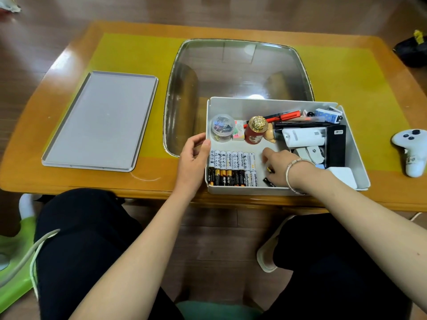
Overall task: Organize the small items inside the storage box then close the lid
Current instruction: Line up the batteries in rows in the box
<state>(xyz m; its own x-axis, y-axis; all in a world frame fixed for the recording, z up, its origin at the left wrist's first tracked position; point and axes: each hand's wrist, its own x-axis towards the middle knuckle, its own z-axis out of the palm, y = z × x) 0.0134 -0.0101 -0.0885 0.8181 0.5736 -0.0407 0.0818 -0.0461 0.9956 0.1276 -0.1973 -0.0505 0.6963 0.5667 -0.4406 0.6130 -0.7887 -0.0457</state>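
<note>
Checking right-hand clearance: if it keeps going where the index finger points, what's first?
The right hand points up-left across bare box floor; first hit is probably the red bottle or the small figurine beside it, depth unclear.

Low orange-brown wooden table (231, 197) w/ glossy top is carrying everything. Yellow-green flat mat (129, 54) is covering most of it, w/ a rounded clear glass panel (240, 68) sitting in the centre. Grey rectangular plastic lid (99, 121) is lying flat at left, rim up, partly on the mat. White open plastic storage box (355, 158) is sitting near the front edge, overlapping the glass panel's front-right corner. White handheld controller (411, 151) is lying at far right, apart from the box.
</note>
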